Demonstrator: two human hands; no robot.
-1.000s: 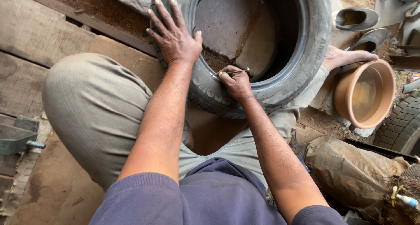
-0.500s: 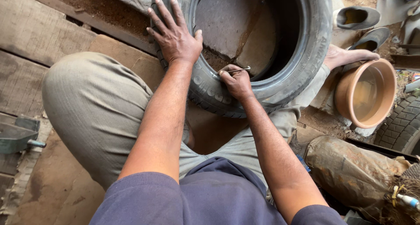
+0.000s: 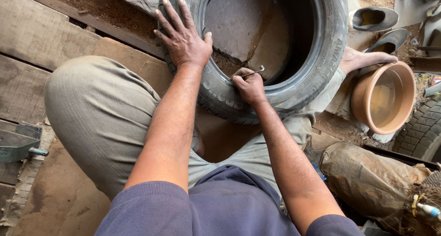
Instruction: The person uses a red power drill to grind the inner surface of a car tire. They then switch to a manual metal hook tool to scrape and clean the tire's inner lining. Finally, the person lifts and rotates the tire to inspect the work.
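Observation:
A black car tyre [image 3: 317,57] lies flat on the ground in front of me, resting partly on my lap. My left hand [image 3: 183,36] is spread flat on the tyre's left sidewall, fingers apart. My right hand [image 3: 248,85] is closed around a thin metal hook tool [image 3: 255,72], whose bent tip sticks out over the tyre's inner rim at the near side. Through the tyre's hole I see a stone slab [image 3: 243,25].
An orange clay bowl [image 3: 367,112] holding water stands right of the tyre, next to my bare foot [image 3: 367,59]. Two grey shoes [image 3: 374,18] lie beyond it. Another tyre [image 3: 425,130] and a dirty sack [image 3: 372,181] are at the right; a metal object [image 3: 16,142] at the left.

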